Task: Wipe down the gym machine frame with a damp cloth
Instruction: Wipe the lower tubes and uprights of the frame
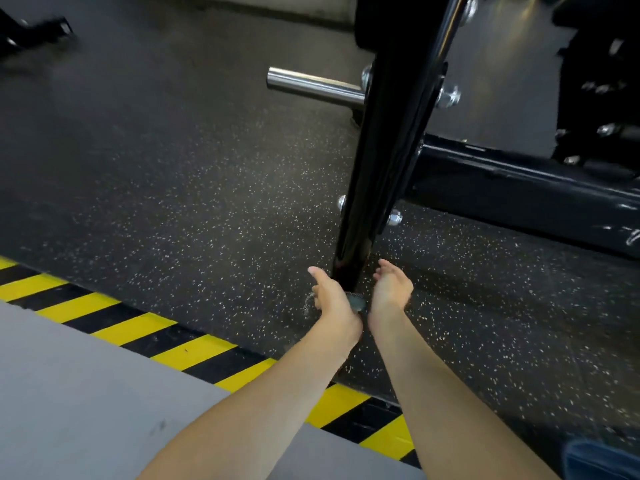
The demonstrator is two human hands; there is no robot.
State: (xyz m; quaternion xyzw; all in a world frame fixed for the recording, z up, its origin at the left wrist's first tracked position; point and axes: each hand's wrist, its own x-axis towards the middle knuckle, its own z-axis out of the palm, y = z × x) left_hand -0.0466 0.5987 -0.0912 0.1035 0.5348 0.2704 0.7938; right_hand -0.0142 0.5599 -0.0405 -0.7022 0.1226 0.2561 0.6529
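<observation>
Our left hand (333, 301) grips the cloth (357, 303) against the foot of the black post (377, 161), thumb stretched up along the post's left edge. Its fingers are hidden behind the post, so we cannot tell how tightly they curl. We see only one cloth, grey, in two bits: a dark fold between our two wrists and a frayed edge on the hand's left side. Our right hand (391, 289) sits just right of the post, palm turned toward it, fingers loosely curved and apart, holding nothing we can see. We cannot tell whether it touches the metal.

The frame shows us two main parts: the one tilted post rising from the floor and one dark beam (519, 188) running off to the right behind it. One shiny steel peg (315, 86) sticks out left from the post, higher up. We count four silver bolt heads on the post — two high (448, 97), two lower (394, 218).

The post stands on speckled black rubber flooring (207, 202). One band of yellow-and-black striped tape (138, 327) runs under both our forearms, with plain grey floor (69, 393) on its near side. One blue denim patch (602, 459) shows at bottom right, and one blurred black machine foot (34, 32) lies far off at top left.
</observation>
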